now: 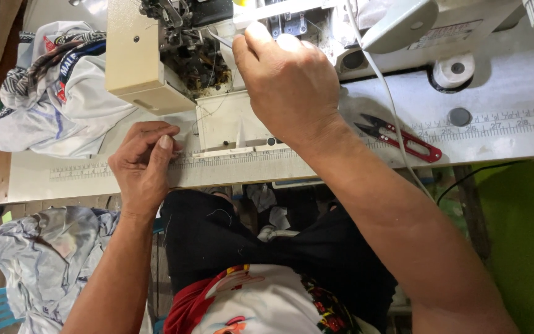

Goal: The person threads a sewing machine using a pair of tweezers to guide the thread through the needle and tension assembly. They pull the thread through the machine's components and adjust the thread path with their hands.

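At the top centre of the frame, the right hand (292,86) pinches a thread at the sewing machine (186,55) needle area; the left hand (143,161), lower left, pinches its other end, barely visible. A tug could snap or unthread it.

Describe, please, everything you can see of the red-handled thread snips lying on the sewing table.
The thread snips are a small pair with a red looped handle, apparently plastic, and two short dark metal blades. The blades stand slightly apart, pointing left toward the sewing machine. The snips lie flat on the white table, just above its printed ruler strip. A thin white cord crosses over the snips. Neither hand touches them; the right hand is nearest, raised at the machine.
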